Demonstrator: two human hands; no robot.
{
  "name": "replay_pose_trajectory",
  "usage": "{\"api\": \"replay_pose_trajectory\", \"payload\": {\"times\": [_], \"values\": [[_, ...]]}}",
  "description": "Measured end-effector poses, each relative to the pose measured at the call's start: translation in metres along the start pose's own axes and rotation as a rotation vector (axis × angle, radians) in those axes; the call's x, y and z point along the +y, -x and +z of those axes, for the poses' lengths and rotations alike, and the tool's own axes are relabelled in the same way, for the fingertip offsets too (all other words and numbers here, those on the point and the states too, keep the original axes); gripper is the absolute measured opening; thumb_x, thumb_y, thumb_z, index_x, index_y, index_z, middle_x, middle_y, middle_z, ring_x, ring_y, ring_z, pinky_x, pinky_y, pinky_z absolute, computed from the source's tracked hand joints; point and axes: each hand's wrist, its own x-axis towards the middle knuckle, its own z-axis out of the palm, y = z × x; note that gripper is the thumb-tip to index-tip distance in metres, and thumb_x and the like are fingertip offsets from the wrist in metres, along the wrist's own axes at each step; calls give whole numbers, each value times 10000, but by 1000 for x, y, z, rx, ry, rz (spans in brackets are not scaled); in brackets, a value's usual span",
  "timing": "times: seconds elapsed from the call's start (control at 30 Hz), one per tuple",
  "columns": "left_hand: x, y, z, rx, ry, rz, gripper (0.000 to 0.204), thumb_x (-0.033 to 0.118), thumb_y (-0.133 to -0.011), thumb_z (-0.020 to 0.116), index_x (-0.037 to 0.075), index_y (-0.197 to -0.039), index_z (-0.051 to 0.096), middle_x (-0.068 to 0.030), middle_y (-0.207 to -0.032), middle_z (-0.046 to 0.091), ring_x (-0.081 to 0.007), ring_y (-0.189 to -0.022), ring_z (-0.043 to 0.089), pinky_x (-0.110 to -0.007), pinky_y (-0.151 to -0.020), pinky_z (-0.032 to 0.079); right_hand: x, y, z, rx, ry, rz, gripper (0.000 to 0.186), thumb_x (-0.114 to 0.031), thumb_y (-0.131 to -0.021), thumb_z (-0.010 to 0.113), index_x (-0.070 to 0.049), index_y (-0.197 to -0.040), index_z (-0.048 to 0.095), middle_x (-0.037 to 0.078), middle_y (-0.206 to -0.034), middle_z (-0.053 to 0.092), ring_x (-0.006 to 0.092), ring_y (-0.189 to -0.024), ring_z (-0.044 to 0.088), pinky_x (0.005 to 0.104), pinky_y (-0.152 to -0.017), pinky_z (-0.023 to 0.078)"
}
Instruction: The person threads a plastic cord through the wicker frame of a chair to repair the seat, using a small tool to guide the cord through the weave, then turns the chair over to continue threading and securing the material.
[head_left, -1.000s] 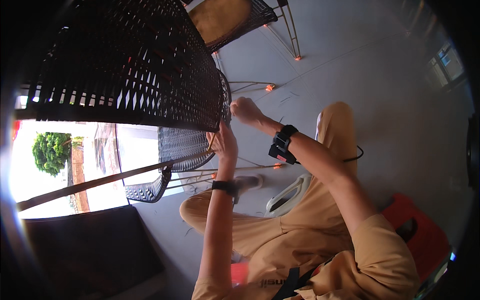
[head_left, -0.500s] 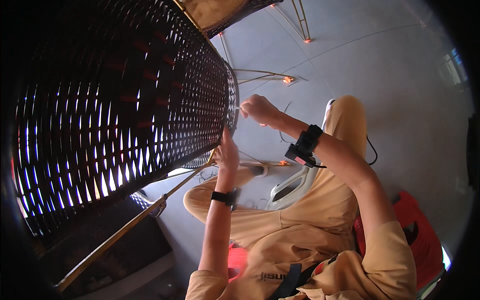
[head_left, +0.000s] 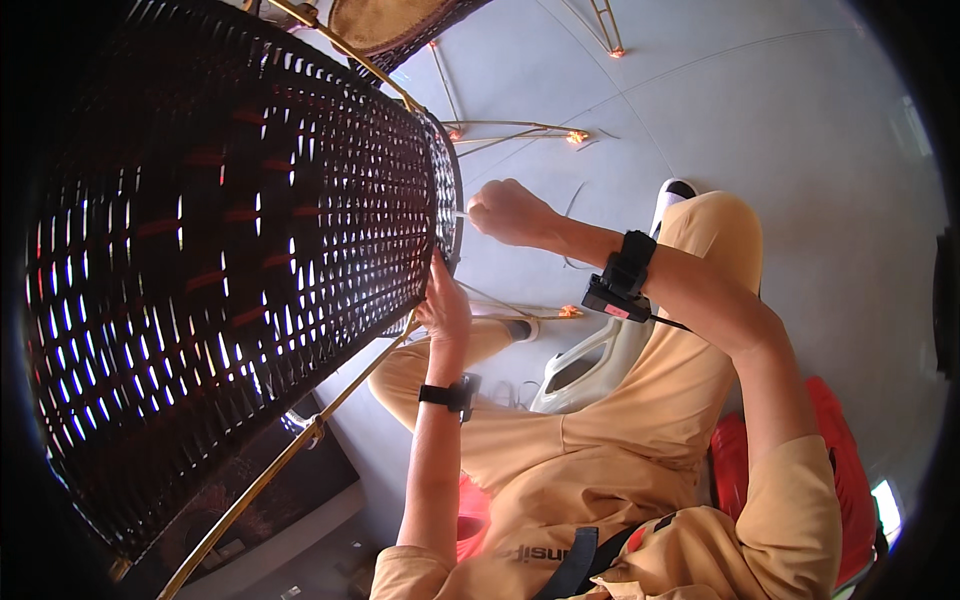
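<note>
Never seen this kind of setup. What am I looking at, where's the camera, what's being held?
No robot here: these are a seated person's bare hands, with a black strapped device on the right wrist. The view comes from a wide fisheye camera on the person's head, looking down, so straight edges bend.

At left is a large dark woven panel. The left hand is at its edge; how firmly it grips is unclear. The right hand is closed, pinching a thin pale strand at the panel's rim.

On the grey floor are thin metal legs with orange-wrapped ends.
</note>
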Motion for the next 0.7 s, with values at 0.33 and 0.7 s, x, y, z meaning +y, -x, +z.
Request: {"api": "replay_pose_trajectory", "payload": {"times": [0.33, 0.7], "values": [[-2, -1, -4, 10, 89, 21, 575, -60, -793, 421, 90, -1344, 342, -187, -1212, 521, -344, -991, 581, -385, -754, 514, 12, 8, 5, 81, 31, -136, 165, -99, -740, 488, 0, -614, 528, 184, -620, 541, 340, -568, 546, 421, -559, 451], [-3, 2, -5, -20, 121, -2, 607, -93, -771, 414, 58, -1351, 316, -205, -1247, 482, -358, -1091, 514, -397, -928, 427, 5, 21, -16, 20, -222, 95, 234, -166, -748, 441, -9, -610, 547, 157, -563, 532, 307, -540, 521, 390, -548, 421]]}}
